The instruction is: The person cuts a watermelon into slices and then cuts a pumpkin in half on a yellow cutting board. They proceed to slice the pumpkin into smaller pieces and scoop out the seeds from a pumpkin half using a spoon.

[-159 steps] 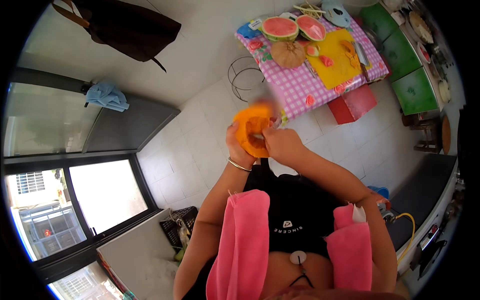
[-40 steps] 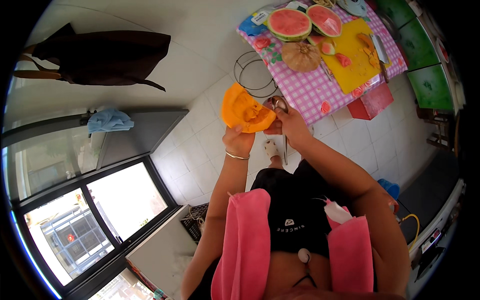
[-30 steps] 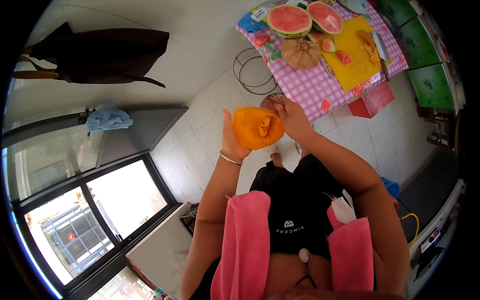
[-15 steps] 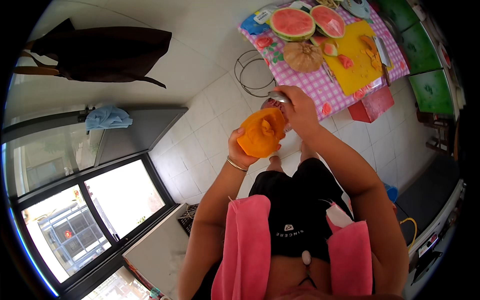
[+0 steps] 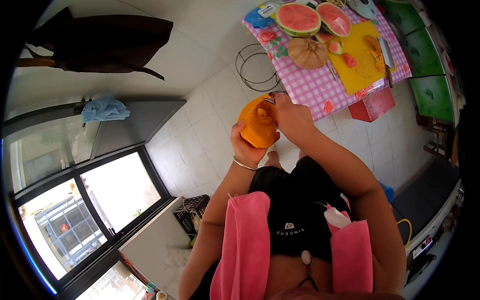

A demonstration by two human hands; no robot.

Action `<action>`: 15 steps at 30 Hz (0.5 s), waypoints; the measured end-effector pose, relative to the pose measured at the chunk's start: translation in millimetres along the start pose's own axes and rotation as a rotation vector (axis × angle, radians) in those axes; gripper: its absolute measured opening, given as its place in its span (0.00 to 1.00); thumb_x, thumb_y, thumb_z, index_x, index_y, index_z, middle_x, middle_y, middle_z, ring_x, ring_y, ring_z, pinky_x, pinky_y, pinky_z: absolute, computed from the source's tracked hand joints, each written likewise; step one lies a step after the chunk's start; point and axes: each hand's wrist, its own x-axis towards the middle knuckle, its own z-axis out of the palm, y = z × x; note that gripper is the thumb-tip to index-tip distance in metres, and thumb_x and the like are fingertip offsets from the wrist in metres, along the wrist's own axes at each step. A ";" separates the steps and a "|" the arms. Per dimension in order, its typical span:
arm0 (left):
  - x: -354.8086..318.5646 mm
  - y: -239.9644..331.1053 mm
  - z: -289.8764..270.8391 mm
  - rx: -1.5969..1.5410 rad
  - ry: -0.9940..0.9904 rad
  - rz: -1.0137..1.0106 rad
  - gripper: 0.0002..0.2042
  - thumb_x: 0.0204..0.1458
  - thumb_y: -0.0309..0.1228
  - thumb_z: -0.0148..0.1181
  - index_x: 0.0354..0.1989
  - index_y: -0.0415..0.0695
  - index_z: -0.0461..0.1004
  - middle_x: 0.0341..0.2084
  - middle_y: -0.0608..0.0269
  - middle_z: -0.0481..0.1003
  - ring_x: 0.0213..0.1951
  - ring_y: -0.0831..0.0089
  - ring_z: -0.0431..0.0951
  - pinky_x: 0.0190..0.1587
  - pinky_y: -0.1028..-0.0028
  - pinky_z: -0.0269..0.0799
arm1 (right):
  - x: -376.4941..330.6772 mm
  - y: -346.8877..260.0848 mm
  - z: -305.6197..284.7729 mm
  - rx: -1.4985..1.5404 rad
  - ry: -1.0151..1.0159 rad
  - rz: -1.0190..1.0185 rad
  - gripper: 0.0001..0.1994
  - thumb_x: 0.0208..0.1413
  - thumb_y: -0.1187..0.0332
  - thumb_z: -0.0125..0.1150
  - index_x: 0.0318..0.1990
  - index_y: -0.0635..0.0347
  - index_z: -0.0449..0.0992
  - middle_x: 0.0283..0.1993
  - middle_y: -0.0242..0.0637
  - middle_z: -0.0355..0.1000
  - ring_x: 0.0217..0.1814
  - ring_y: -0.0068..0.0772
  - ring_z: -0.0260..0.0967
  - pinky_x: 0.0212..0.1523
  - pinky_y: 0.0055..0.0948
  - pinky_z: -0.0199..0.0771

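Left hand (image 5: 248,145) cups orange papaya half (image 5: 258,123) mid-air above tiled floor (image 5: 200,130). Right hand (image 5: 292,117) closed on small metal tool, likely spoon, in cavity. Scooping underway, unfinished.

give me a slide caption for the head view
Left hand cradles an orange pumpkin piece while the right hand works a metal utensil into it.

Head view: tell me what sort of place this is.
Probably a home kitchen or eating area. A table with a pink checked cloth carries halved watermelons and a yellow cutting board; the floor is white tile, and the left hand holds an orange pumpkin piece.
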 end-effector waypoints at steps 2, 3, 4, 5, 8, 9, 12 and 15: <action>0.7 -0.4 -0.6 -0.001 0.031 0.027 0.32 0.45 0.49 0.53 0.59 0.46 0.63 0.53 0.58 0.69 0.52 0.57 0.70 0.43 0.54 0.71 | -1.0 -0.9 3.2 -0.030 -0.002 -0.014 0.06 0.48 0.74 0.52 0.34 0.61 0.65 0.19 0.40 0.72 0.19 0.43 0.73 0.18 0.40 0.70; 1.6 0.2 -3.1 0.004 0.021 0.040 0.31 0.45 0.47 0.53 0.59 0.46 0.63 0.54 0.57 0.69 0.54 0.56 0.69 0.48 0.53 0.68 | -1.7 -2.3 4.6 -0.045 -0.005 -0.022 0.06 0.48 0.74 0.51 0.34 0.62 0.65 0.19 0.40 0.73 0.19 0.43 0.73 0.18 0.39 0.70; 3.5 1.4 -7.0 0.010 0.010 0.054 0.31 0.45 0.46 0.54 0.59 0.45 0.64 0.54 0.56 0.69 0.55 0.55 0.68 0.54 0.52 0.66 | -1.7 -5.8 3.9 -0.054 -0.053 0.001 0.06 0.48 0.74 0.51 0.34 0.62 0.65 0.19 0.41 0.73 0.20 0.44 0.74 0.19 0.39 0.70; 4.9 2.3 -9.3 0.015 0.000 0.068 0.31 0.45 0.45 0.55 0.59 0.44 0.64 0.55 0.55 0.68 0.57 0.55 0.67 0.59 0.52 0.63 | -1.3 -10.8 1.6 -0.064 -0.101 0.023 0.06 0.48 0.74 0.51 0.34 0.62 0.65 0.20 0.42 0.73 0.21 0.45 0.74 0.20 0.39 0.71; 4.7 3.0 -4.4 -0.030 0.007 0.060 0.29 0.46 0.43 0.54 0.57 0.42 0.65 0.53 0.55 0.70 0.56 0.56 0.69 0.60 0.56 0.63 | -1.4 -12.8 3.7 -0.059 -0.161 0.076 0.06 0.49 0.73 0.51 0.35 0.62 0.64 0.21 0.44 0.73 0.22 0.46 0.75 0.22 0.40 0.73; 4.2 3.3 0.9 -0.040 -0.009 0.073 0.29 0.46 0.43 0.54 0.57 0.42 0.65 0.53 0.55 0.70 0.56 0.56 0.69 0.60 0.57 0.63 | -0.9 -12.4 5.0 -0.051 -0.167 0.090 0.06 0.49 0.73 0.51 0.35 0.63 0.64 0.21 0.45 0.73 0.23 0.47 0.75 0.23 0.40 0.73; 4.3 1.8 16.9 -0.063 -0.020 0.108 0.29 0.46 0.43 0.54 0.58 0.42 0.64 0.53 0.55 0.70 0.56 0.56 0.69 0.60 0.57 0.63 | 2.1 -14.8 -0.5 0.025 -0.054 0.149 0.06 0.50 0.73 0.50 0.35 0.63 0.64 0.21 0.46 0.73 0.23 0.48 0.75 0.23 0.41 0.73; 7.8 0.0 22.4 -0.063 0.026 0.139 0.29 0.46 0.43 0.54 0.58 0.42 0.64 0.53 0.56 0.70 0.56 0.57 0.69 0.60 0.59 0.63 | 6.0 -14.4 -1.7 0.053 -0.038 0.137 0.06 0.50 0.73 0.50 0.35 0.64 0.64 0.22 0.47 0.73 0.24 0.49 0.75 0.23 0.42 0.73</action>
